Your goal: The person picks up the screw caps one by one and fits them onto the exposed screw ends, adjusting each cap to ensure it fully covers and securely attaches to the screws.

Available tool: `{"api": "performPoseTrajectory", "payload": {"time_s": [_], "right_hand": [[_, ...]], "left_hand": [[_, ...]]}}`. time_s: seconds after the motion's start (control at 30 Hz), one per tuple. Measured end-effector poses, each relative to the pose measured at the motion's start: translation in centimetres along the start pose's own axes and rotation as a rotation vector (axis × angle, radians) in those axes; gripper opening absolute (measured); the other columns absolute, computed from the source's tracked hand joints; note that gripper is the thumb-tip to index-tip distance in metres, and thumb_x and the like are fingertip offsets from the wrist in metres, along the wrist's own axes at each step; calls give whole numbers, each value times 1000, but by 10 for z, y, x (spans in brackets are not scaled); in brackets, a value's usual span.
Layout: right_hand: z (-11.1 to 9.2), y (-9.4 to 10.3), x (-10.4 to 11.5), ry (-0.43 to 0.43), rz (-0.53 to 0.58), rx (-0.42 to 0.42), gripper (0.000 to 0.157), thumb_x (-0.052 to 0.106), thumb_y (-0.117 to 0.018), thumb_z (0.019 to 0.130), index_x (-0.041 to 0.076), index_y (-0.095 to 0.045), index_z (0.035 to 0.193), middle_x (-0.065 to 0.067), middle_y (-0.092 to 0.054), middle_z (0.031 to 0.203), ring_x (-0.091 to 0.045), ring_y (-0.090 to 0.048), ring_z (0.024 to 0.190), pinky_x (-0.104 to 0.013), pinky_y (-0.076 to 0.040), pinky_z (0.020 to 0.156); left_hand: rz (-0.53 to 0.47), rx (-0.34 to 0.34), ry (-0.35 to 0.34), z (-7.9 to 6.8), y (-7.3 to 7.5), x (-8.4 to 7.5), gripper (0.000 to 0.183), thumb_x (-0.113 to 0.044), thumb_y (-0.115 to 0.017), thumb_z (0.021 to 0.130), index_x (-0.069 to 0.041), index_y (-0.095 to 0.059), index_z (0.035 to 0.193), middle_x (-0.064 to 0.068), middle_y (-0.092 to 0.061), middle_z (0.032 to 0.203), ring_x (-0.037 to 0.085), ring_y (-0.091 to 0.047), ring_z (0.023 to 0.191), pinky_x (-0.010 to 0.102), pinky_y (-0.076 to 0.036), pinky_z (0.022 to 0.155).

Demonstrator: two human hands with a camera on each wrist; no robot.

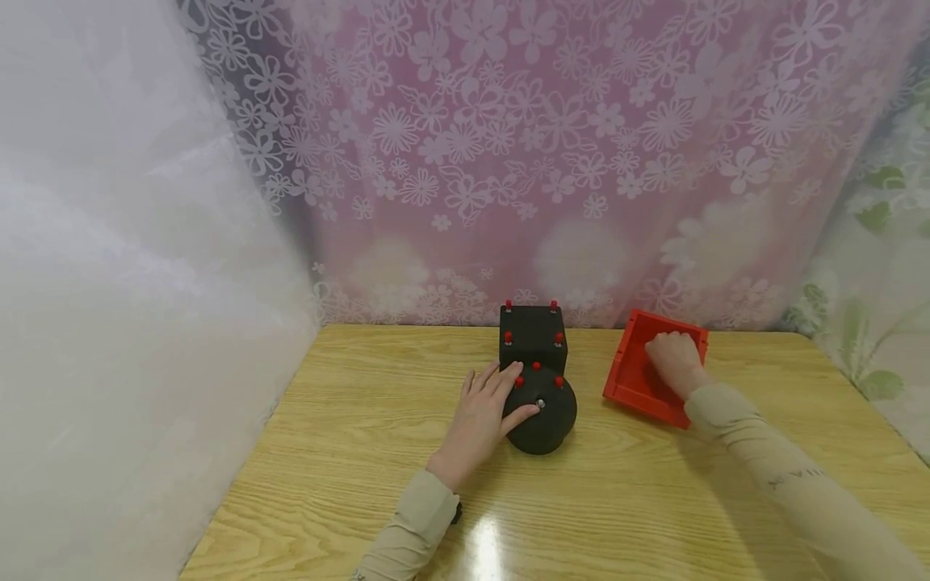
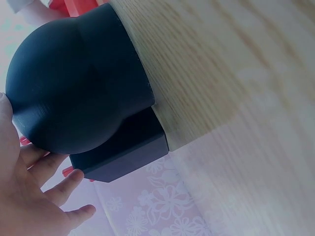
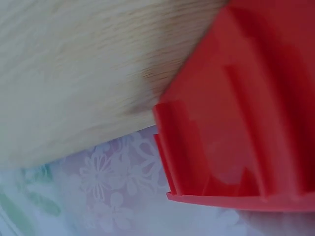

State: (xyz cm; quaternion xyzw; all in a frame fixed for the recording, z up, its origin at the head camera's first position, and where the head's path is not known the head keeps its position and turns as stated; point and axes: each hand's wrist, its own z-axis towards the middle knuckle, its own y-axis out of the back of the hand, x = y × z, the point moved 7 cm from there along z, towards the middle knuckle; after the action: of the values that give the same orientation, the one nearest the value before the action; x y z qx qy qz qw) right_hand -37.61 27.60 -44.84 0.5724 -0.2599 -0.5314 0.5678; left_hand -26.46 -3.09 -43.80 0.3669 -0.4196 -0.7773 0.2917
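A black round-topped piece (image 1: 538,432) stands on the table, with three red pegs and a small silver stud (image 1: 541,403) on top. My left hand (image 1: 472,420) lies on its left side, fingers spread and thumb reaching to the stud. In the left wrist view its smooth domed side (image 2: 64,83) faces the palm. Directly behind is a black block (image 1: 533,323) with red pegs at its corners. My right hand (image 1: 672,359) is inside a red bin (image 1: 647,407), knuckles up and fingers bent. Its fingertips are hidden, so I cannot tell what it holds.
The wooden table (image 1: 327,452) ends at a pink flowered curtain (image 1: 465,161) behind the block and bin. White sheeting (image 1: 145,282) hangs on the left, and a leaf-patterned sheet (image 1: 872,282) on the right. The bin sits at an angle, right of the black pieces.
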Motion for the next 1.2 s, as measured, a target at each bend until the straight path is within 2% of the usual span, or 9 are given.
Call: {"api": "performPoseTrajectory", "payload": {"time_s": [0.2,0.37,0.5,0.67,0.73,0.9,1.0,1.07,1.2], "right_hand": [[-6,16,2,-24,155,-60,25,-18,-61,82,-2,-56,63,-20,-58,60,-39,-60,54,-52,-55,48],[-14,26,5,-29,264,-94,27,-19,-56,82,0,-50,64,-15,-54,57,-31,-55,51,-45,-50,48],[-18,31,5,-116,375,-80,21,-13,-56,87,-1,-51,71,-13,-53,59,-28,-51,52,-42,-47,51],[-23,40,7,-230,503,-101,4,-4,-65,91,-6,-64,89,-22,-67,78,-36,-64,66,-51,-55,61],[-26,44,7,-276,554,-122,8,1,-67,93,-7,-67,96,-24,-70,89,-37,-66,71,-53,-56,64],[-36,53,6,-367,698,-233,17,10,-69,96,-3,-69,107,-24,-73,98,-26,-61,61,-37,-48,54],[-42,55,4,-408,791,-289,20,16,-69,98,0,-71,111,-22,-74,100,-26,-63,65,-31,-44,55],[-45,53,3,-442,865,-289,24,21,-67,100,2,-71,115,-22,-74,103,-28,-67,72,-28,-45,56],[-48,46,5,-483,1108,-240,37,27,-63,103,0,-66,127,-25,-71,113,-14,-73,84,-17,-53,66]], "left_hand": [[-1,-6,-2,0,0,2,73,-61,-46,100,-19,-37,159,0,-44,158,29,-34,149,57,-23,122],[-4,0,4,-1,0,3,73,-62,-46,100,-19,-37,159,1,-44,158,28,-34,150,57,-23,122],[-10,-2,3,-2,0,2,73,-61,-47,100,-19,-38,158,1,-44,158,28,-34,149,58,-23,121],[-2,-3,8,0,0,2,73,-60,-48,99,-19,-38,158,1,-45,157,28,-34,149,57,-23,122],[-3,-4,9,1,0,2,73,-60,-49,99,-19,-38,158,1,-45,157,28,-34,149,57,-23,122],[1,-2,6,1,-1,1,73,-60,-50,99,-18,-39,158,1,-46,157,28,-34,149,57,-23,122],[5,3,7,1,-1,1,73,-60,-50,99,-19,-38,158,1,-46,157,28,-34,149,57,-22,122],[2,4,6,1,-1,0,73,-60,-49,99,-19,-38,158,1,-45,157,28,-34,149,57,-22,122],[-3,1,4,1,-2,0,73,-59,-50,99,-18,-38,158,2,-46,157,28,-34,149,57,-22,122]]}}
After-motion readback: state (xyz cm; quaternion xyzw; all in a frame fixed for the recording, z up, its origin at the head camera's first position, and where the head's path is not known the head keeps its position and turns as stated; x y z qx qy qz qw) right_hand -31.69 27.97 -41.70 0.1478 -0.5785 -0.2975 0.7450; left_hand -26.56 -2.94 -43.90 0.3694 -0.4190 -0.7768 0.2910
